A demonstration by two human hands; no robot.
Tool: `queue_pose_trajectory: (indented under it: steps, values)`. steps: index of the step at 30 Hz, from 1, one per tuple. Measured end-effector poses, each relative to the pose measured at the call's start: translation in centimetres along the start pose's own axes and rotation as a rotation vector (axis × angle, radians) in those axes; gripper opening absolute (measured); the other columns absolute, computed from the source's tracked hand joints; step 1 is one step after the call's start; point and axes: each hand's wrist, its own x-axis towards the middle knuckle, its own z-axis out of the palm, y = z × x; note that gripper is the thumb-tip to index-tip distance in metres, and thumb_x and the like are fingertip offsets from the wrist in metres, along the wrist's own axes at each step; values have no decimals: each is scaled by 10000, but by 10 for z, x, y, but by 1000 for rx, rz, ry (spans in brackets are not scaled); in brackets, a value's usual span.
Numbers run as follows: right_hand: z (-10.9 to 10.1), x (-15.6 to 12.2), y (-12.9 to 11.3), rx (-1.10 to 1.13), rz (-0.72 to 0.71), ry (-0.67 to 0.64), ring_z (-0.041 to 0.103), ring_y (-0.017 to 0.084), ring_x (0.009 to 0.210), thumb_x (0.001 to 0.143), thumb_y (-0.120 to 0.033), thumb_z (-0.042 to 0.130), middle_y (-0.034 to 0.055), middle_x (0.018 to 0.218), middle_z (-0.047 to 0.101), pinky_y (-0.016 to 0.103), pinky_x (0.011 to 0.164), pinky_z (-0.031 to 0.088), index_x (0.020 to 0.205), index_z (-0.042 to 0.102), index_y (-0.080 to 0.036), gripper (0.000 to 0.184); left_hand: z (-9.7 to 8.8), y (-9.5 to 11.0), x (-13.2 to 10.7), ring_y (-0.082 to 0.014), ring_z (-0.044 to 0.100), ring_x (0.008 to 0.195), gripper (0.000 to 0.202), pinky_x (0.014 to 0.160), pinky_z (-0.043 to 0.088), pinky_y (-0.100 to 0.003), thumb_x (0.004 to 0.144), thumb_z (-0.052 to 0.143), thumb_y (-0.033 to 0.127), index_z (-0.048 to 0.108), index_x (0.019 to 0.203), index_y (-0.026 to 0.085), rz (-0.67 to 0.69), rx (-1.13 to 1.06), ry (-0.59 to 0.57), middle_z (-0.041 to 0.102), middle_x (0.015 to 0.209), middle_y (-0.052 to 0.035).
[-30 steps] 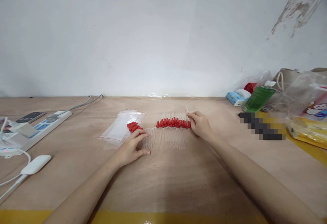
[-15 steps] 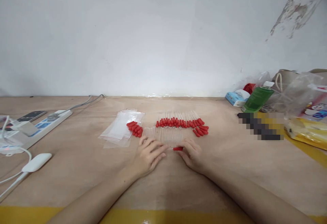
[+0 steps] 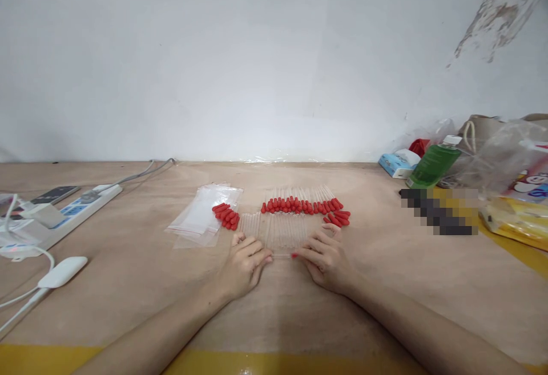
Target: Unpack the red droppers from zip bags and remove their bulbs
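My left hand (image 3: 245,258) and my right hand (image 3: 324,254) meet near the middle of the wooden table (image 3: 274,306), fingers curled. Between their fingertips lies a clear glass tube (image 3: 280,254); my right fingers pinch a small red rubber cap (image 3: 295,255) at its end. Just beyond lie several bare glass tubes (image 3: 276,229) in a row. Behind them is a row of droppers with red caps (image 3: 299,205). Loose red caps (image 3: 226,216) sit to the left beside clear plastic bags (image 3: 201,218).
A white power strip (image 3: 64,215) with cables, a phone (image 3: 53,194) and a white adapter (image 3: 62,272) lie at the left. At the right stand a green bottle (image 3: 434,164), a tissue pack (image 3: 398,164) and plastic bags (image 3: 509,175).
My right hand left the row of capped droppers and my left hand slid right; both came together at the table's middle. The red cap, plainly visible half a second ago, is now mostly covered by my right fingers.
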Motion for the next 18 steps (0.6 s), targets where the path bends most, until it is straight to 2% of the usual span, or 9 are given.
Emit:
queue_pose_trajectory:
  steps: [3, 6, 10, 15, 18]
  values:
    - [-1, -7, 17, 22, 56, 55, 505, 132, 700, 785, -137, 521, 7, 733, 631, 366, 789, 341, 871, 649, -241, 186, 2, -11, -4, -152, 501, 682, 194, 681, 373, -319, 874, 438, 227, 627, 886, 183, -79, -36, 96, 577, 702, -28]
    - [1, -7, 30, 164, 105, 130, 531, 134, 748, 817, -154, 481, 43, 837, 606, 299, 704, 421, 994, 625, -236, 242, 4, -21, -2, -142, 526, 760, 233, 689, 429, -266, 880, 400, 186, 582, 1024, 164, -150, -115, 164, 560, 829, -48]
    - [-1, -1, 46, 207, 301, 267, 546, 158, 849, 835, -218, 437, 79, 916, 546, 304, 725, 468, 1090, 588, -223, 296, 3, -37, 2, -153, 510, 827, 351, 728, 456, -278, 859, 333, 120, 497, 1167, 150, -254, -41, 235, 490, 907, -72]
    - [-9, -8, 77, 144, 617, 284, 537, 154, 708, 793, -342, 488, 68, 835, 585, 299, 663, 466, 1000, 605, -162, 298, 4, -60, -2, -134, 509, 717, 293, 660, 462, -256, 871, 343, 149, 539, 1089, 169, -234, 82, 245, 475, 804, -42]
    - [-13, -15, 91, 119, 723, 270, 530, 155, 685, 749, -399, 526, 56, 808, 620, 295, 657, 453, 891, 610, -162, 289, 8, -66, -4, -134, 528, 699, 247, 648, 469, -249, 889, 345, 182, 572, 988, 168, -191, 146, 198, 501, 777, -39]
